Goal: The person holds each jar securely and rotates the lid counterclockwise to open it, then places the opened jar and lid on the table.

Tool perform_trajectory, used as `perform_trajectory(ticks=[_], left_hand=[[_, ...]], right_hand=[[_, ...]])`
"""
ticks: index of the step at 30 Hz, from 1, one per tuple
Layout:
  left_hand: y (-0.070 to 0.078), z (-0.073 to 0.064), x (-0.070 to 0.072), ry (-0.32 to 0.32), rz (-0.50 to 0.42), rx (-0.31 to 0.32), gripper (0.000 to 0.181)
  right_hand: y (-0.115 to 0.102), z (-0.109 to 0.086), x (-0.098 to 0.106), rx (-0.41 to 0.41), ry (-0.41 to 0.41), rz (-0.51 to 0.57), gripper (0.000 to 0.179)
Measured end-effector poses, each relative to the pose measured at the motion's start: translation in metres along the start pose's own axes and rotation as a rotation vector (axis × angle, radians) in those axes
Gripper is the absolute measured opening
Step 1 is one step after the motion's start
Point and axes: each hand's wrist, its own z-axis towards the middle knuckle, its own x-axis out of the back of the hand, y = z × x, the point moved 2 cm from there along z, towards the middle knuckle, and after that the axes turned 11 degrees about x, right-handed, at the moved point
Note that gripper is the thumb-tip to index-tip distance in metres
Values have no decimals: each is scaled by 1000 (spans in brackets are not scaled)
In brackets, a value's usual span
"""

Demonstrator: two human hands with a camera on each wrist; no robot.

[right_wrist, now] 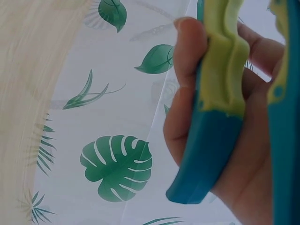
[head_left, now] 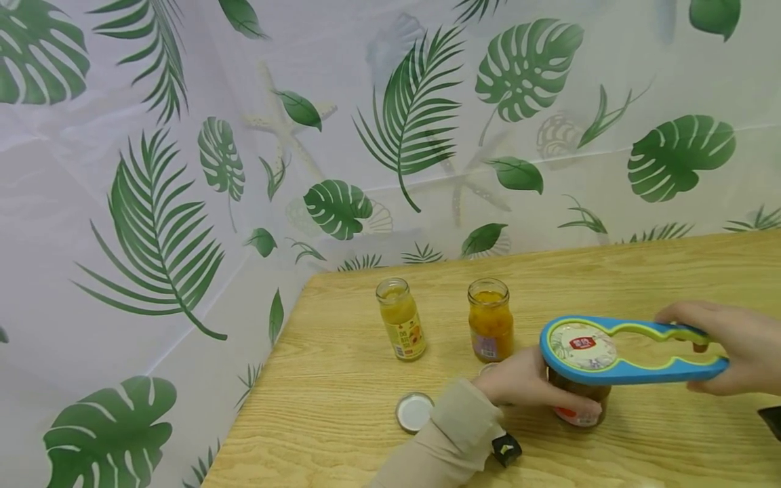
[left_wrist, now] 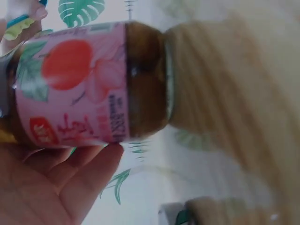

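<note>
A blue and lime-green jar opener [head_left: 647,374] lies flat across the top of a brown-filled glass jar [head_left: 576,417], its ring around the jar's printed lid [head_left: 582,344]. My left hand [head_left: 527,379] holds this jar by its side, below the opener. In the left wrist view the jar's pink label [left_wrist: 70,79] shows a red fruit, with fingers along its side. My right hand [head_left: 741,349] grips the opener's far handle end. Fingers [right_wrist: 180,108] curl round one blue-green handle arm [right_wrist: 211,150] in the right wrist view. The jar stands on the table, partly hidden by my left hand.
Behind stand an uncapped jar of yellow contents [head_left: 401,322] and an uncapped jar of orange contents [head_left: 491,322]. A loose lid [head_left: 415,412] lies on the wooden table [head_left: 317,407], left of my left hand. A leaf-printed sheet [head_left: 427,224] hangs behind the table.
</note>
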Motion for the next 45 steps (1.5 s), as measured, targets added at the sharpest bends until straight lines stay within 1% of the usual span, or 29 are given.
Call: perform_trajectory(ticks=[1, 2, 5, 7, 11, 13, 15, 17, 18, 20, 23, 26, 28, 30, 33, 35, 40, 43, 45], left_hand=[[0, 0, -1, 22, 20, 12, 62], [-1, 0, -3, 42, 20, 21, 62], [-2, 1, -6, 119, 32, 26, 61], [-2, 0, -6, 149, 44, 17, 60], [-1, -2, -5, 139, 57, -33, 62], [0, -3, -3, 132, 77, -71, 63], [2, -5, -1, 135, 97, -86, 64], [3, -7, 1, 134, 128, -102, 64], [3, -8, 2, 130, 146, -107, 65], [5, -10, 3, 98, 169, -112, 66], [7, -11, 4, 20, 180, -123, 69], [9, -12, 4, -53, 192, -142, 72], [10, -13, 5, -94, 187, -173, 73], [11, -15, 6, -134, 179, -197, 74], [13, -18, 8, -194, 163, -221, 75], [16, -22, 9, -235, 151, -229, 76], [25, -30, 10, -326, 126, -216, 76], [28, -32, 12, -352, 133, -203, 75], [29, -33, 12, -366, 132, -207, 73]], right_hand=[[1, 0, -1, 2, 5, -6, 75], [1, 0, -1, 6, 8, -11, 75], [2, 0, -1, 17, 18, -21, 75], [3, 0, -1, 31, 31, -23, 74], [0, -2, 0, 89, 78, -38, 74], [-2, -3, 1, 126, 112, -60, 75], [-5, -3, 2, 154, 141, -84, 76], [-7, -4, 3, 171, 152, -96, 77], [-7, -5, 4, 195, 169, -100, 78], [-7, -6, 5, 223, 181, -100, 79], [-7, -8, 7, 248, 176, -98, 80], [-8, -9, 8, 236, 151, -96, 80], [-10, -9, 9, 232, 143, -83, 79], [-13, -9, 9, 247, 157, -77, 78], [-18, -9, 9, 293, 186, -68, 77], [-20, -9, 9, 308, 186, -59, 77], [-24, -8, 8, 313, 168, -45, 75], [-25, -8, 7, 324, 179, -46, 75], [-25, -8, 7, 335, 189, -47, 75]])
